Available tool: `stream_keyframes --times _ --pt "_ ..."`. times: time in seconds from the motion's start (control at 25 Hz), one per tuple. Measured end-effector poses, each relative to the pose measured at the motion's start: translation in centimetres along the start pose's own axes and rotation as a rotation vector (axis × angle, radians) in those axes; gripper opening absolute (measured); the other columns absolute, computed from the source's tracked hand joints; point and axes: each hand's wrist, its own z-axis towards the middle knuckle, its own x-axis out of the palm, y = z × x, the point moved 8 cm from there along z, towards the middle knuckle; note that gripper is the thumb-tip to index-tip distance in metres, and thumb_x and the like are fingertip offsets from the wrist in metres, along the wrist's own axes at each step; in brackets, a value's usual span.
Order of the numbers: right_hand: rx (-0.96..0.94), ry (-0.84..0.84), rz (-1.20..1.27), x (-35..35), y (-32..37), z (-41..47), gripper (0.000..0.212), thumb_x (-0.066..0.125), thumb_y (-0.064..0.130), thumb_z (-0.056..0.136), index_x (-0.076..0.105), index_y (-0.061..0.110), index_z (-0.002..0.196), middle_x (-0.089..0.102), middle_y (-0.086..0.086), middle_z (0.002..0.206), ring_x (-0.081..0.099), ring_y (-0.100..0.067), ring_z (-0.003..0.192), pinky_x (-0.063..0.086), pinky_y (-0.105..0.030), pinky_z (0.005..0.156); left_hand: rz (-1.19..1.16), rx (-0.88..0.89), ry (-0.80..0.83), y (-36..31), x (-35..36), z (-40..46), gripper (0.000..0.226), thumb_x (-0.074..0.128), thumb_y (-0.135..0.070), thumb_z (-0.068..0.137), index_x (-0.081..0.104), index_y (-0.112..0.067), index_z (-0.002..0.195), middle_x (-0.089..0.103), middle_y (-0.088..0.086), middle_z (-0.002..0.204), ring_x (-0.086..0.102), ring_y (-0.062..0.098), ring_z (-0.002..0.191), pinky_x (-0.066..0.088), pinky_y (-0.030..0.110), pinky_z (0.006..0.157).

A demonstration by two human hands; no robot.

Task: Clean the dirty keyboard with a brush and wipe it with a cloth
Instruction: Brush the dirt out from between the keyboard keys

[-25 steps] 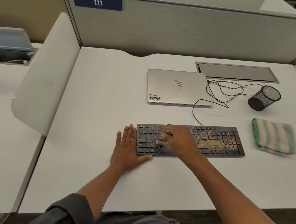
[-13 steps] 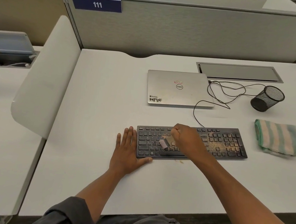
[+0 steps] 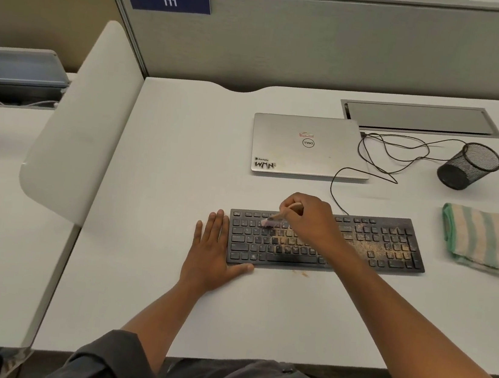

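Observation:
A black keyboard (image 3: pixel 386 248) lies on the white desk (image 3: pixel 181 164), dusted with brown crumbs over its middle and right keys. My right hand (image 3: pixel 311 219) grips a small brush (image 3: pixel 272 220); its pale bristles touch the upper left key rows. Flat on the desk, my left hand (image 3: pixel 211 250) has straight fingers along the keyboard's left edge and its thumb under the front left corner. A green and cream striped cloth (image 3: pixel 482 238) lies folded to the right of the keyboard.
A shut silver laptop (image 3: pixel 308 145) sits behind the keyboard, with a black cable (image 3: pixel 385 156) looping beside it. A black mesh cup (image 3: pixel 470 165) lies tipped at the right. A few crumbs (image 3: pixel 302 273) dot the desk by the keyboard's front edge. Partition walls close off the back and left.
My right hand has carried the brush from the lower left keys up to the upper rows. A few crumbs have appeared on the desk in front of the keyboard. The left hand has stayed put.

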Motion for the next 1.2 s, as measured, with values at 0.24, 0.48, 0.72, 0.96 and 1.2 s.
stream_keyframes --times 0.24,0.48,0.72,0.96,1.2 --pt "-0.020 0.066 -0.019 0.7 0.0 1.6 0.021 0.064 0.040 0.092 0.071 0.020 0.094 0.071 0.005 0.086 0.060 -0.005 0.066 0.049 -0.027 0.068 0.010 0.011 -0.033 -0.1 0.1 0.0 0.125 0.029 -0.095 0.078 -0.009 -0.011 0.161 -0.012 0.009 0.169 -0.021 0.021 0.154 -0.009 0.049 0.125" --pt "-0.011 0.195 0.023 1.5 -0.3 2.5 0.018 0.060 0.032 0.095 0.074 0.020 0.094 0.065 0.009 0.070 0.058 -0.009 0.062 0.044 -0.023 0.057 0.004 0.009 -0.049 -0.1 0.0 0.0 0.125 0.031 -0.096 0.077 -0.004 -0.010 0.162 -0.008 0.009 0.169 -0.018 0.020 0.155 -0.007 0.049 0.126" --pt "-0.107 0.313 0.035 2.3 0.3 3.6 0.013 0.065 0.026 0.096 0.075 0.019 0.098 0.066 0.010 0.063 0.056 0.006 0.047 0.041 -0.012 0.047 0.009 0.004 -0.052 0.1 0.1 0.0 0.127 0.030 -0.097 0.076 -0.005 -0.010 0.161 -0.010 0.007 0.169 -0.018 0.019 0.155 -0.007 0.048 0.126" --pt "-0.232 0.335 -0.276 2.5 -0.2 3.7 0.020 0.058 0.019 0.098 0.075 0.009 0.097 0.072 0.009 0.095 0.063 -0.009 0.089 0.043 -0.023 0.075 0.036 -0.011 -0.042 0.2 0.2 -0.1 0.128 0.028 -0.098 0.076 -0.008 -0.009 0.161 -0.012 0.007 0.169 -0.020 0.018 0.154 -0.004 0.049 0.126" --pt "-0.107 0.366 0.034 1.5 0.2 3.7 0.024 0.054 0.028 0.100 0.070 0.011 0.094 0.069 0.003 0.074 0.059 -0.001 0.055 0.046 -0.024 0.054 0.035 -0.013 -0.028 0.1 0.3 0.0 0.128 0.026 -0.098 0.076 -0.008 -0.009 0.161 -0.014 0.007 0.169 -0.021 0.019 0.154 -0.004 0.049 0.126"
